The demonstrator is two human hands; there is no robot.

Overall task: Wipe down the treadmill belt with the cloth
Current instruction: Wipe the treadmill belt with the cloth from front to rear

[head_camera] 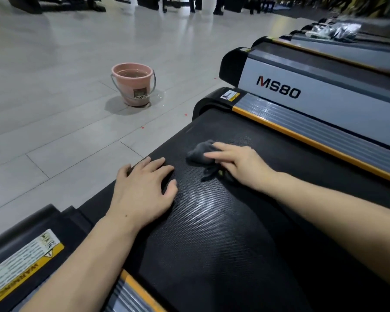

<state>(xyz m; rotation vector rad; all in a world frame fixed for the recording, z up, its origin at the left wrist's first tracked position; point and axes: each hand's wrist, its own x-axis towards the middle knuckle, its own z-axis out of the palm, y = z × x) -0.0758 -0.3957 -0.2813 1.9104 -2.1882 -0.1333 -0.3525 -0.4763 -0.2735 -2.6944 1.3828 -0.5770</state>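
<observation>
Cloth [200,153] bunched under right hand [241,164] on treadmill belt [212,233]; left hand [142,190] flat, fingers spread.

"MS80" printed on neighbouring treadmill's grey side rail [320,95], beyond right-hand fingers [214,155]. "WARNING" on yellow-banded label [25,269] behind left-hand fingers [160,170]. Bucket sticker unreadable.

Dim, even indoor light, seemingly from overhead, leaves pale streaks of glare on the grey floor [54,64] and a soft sheen on the textured treadmill belt [212,221]. The bucket [133,84] casts a faint shadow. Straight lines bow at the edges; the far background is blurred.
</observation>
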